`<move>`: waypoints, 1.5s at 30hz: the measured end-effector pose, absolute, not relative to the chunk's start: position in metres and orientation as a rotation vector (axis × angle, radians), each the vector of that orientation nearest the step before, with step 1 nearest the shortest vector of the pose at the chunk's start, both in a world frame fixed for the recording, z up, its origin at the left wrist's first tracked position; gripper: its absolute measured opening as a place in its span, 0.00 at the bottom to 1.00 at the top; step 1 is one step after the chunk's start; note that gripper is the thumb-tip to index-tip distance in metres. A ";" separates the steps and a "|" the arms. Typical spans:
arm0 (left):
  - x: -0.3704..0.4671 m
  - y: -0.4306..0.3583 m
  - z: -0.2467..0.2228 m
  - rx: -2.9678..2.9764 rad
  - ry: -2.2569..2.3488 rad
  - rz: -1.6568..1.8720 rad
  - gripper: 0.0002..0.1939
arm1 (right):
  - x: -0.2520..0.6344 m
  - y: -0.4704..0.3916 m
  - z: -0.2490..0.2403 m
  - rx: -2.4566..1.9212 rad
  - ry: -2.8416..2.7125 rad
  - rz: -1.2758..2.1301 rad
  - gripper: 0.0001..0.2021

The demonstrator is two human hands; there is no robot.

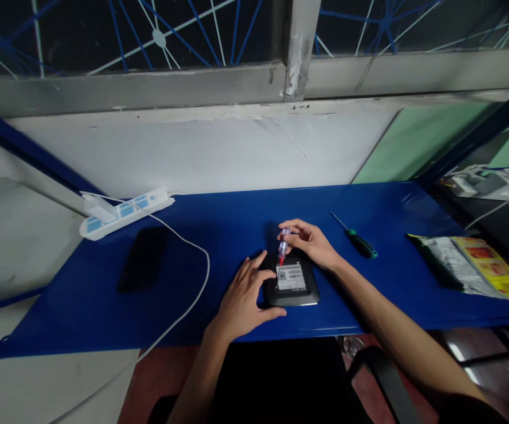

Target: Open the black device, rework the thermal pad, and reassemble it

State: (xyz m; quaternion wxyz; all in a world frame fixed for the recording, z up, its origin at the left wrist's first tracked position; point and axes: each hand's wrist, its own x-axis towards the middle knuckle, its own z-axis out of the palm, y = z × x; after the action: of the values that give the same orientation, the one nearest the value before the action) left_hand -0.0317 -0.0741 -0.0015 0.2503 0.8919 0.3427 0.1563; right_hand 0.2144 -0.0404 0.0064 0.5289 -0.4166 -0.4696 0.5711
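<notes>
White label (290, 276) on black device (293, 292): print unreadable.

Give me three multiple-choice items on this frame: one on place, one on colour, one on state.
1. Where does the green-handled screwdriver lie?
A. On the blue tabletop, right of the hands
B. On the white power strip
C. On the black device

2. What colour is the handle of the small screwdriver in the right hand?
A. Yellow
B. Clear with a red collar
C. Black

3. How is the square black device with a white label held?
A. Lifted in the air
B. Flat on the tabletop, left hand against its left edge
C. Tipped on its edge

Answers: 1 A, it lies on bare blue surface beyond the right wrist. 2 B, the grip looks translucent above a red band. 3 B, the device lies flat and the left fingers rest at its side.
</notes>
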 end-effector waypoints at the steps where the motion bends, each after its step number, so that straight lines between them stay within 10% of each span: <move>1: -0.033 -0.074 -0.002 2.429 0.925 0.422 0.32 | 0.214 -0.040 0.006 -0.995 -1.125 1.366 0.16; 13: -0.035 -0.075 -0.002 2.406 0.927 0.337 0.18 | 0.213 -0.038 -0.001 -1.050 -1.109 1.327 0.18; 45: -0.032 -0.075 0.001 2.347 0.967 0.430 0.24 | 0.262 -0.016 -0.011 -1.376 -0.881 0.849 0.23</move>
State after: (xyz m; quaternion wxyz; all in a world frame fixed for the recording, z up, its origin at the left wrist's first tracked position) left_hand -0.0323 -0.0745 0.0012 0.2795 0.8753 0.3606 0.1603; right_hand 0.2621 -0.0156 -0.0110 0.6052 -0.5949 -0.3809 0.3671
